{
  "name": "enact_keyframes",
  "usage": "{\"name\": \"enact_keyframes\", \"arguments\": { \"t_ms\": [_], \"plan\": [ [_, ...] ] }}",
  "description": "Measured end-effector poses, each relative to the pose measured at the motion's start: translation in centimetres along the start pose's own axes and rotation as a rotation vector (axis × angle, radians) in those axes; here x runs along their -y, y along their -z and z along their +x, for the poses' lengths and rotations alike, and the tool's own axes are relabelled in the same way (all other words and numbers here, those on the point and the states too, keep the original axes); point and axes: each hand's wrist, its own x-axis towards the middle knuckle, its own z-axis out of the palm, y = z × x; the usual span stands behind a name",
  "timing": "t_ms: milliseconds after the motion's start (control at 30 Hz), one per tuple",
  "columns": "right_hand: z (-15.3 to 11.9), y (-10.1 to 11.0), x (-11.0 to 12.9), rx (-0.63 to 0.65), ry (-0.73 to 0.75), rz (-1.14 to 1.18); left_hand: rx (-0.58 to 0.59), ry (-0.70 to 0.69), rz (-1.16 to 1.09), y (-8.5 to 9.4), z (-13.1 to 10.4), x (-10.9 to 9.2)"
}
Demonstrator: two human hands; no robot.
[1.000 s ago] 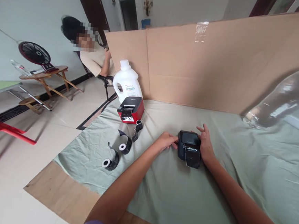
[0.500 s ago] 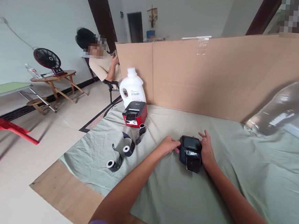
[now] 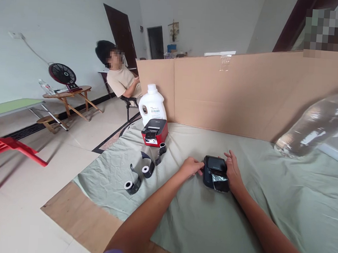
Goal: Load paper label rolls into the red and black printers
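A small dark label printer (image 3: 215, 163) lies on the green cloth, a shiny black strip (image 3: 220, 180) coming from its front opening. My left hand (image 3: 192, 167) pinches its left side with the fingertips. On the opposite side, my right hand (image 3: 233, 171) presses its palm and fingers against the casing. Off to the left are a red and black printer (image 3: 160, 132) with a black strip at its slot, and partly unrolled black rolls: one roll (image 3: 161, 151) close to that printer, another roll (image 3: 147, 170) below it, and a third roll (image 3: 132, 186) nearest me.
Behind the red printer stands a white jug (image 3: 153, 104). A tall cardboard panel (image 3: 218, 93) closes off the back. At right leans a large clear bottle (image 3: 309, 126). The cloth (image 3: 197, 218) covers a wooden board (image 3: 86, 213). A person (image 3: 120, 78) sits beyond the panel's left end.
The black strip now looks shorter and lies closer to the printer's front, where it hung lower before. My hands stay at its sides. My view has tilted slightly upward. The seated person's hand has lowered.
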Motion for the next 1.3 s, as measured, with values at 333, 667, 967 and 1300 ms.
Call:
{"name": "enact_keyframes", "arguments": {
  "t_ms": [333,667,967,1300],
  "plan": [
    [0.1,0.0,0.1,-0.034,0.029,-0.063,-0.004,0.014,0.006,0.1,-0.3,-0.6],
    [0.1,0.0,-0.1,-0.058,0.047,-0.088,0.002,0.037,-0.011,0.1,-0.7,-1.2],
    [-0.1,-0.1,0.2,-0.1,-0.004,-0.105,0.071,0.116,0.008,0.8,-1.3,-2.4],
    [-0.1,-0.1,0.1,-0.122,0.03,-0.095,0.062,0.116,0.027,0.7,-1.0,-1.9]
  ]
}}
